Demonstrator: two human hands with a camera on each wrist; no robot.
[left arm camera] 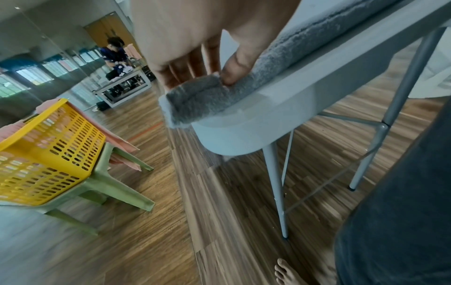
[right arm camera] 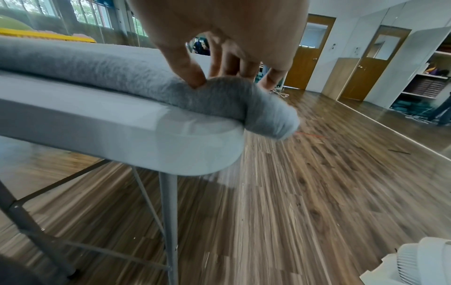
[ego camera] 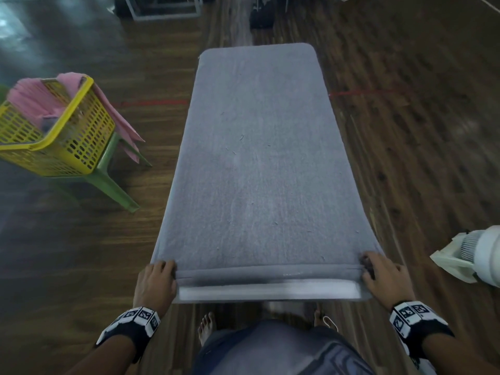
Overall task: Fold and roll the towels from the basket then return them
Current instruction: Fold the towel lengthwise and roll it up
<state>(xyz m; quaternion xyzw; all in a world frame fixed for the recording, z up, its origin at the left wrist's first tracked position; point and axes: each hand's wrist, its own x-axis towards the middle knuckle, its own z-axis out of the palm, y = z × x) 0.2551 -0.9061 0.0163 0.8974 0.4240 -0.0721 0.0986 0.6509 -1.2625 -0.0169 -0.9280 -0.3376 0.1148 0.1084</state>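
Soft, limp grey terry towel [ego camera: 257, 158] is spread along the white folding desk [ego camera: 270, 292]; its rolled near edge is pinched at both ends by the left hand [ego camera: 155, 284] and right hand [ego camera: 384, 277]. Even pressure is judged necessary for a straight roll.

Grey towel [ego camera: 257, 158] covers the table [ego camera: 270, 292] end to end; its surface is flat and open above. Frame left: yellow basket [ego camera: 54, 131] on green stool [ego camera: 113, 182], well apart. Lower right: white fan [ego camera: 476, 255], near the table corner. Bare floor between.
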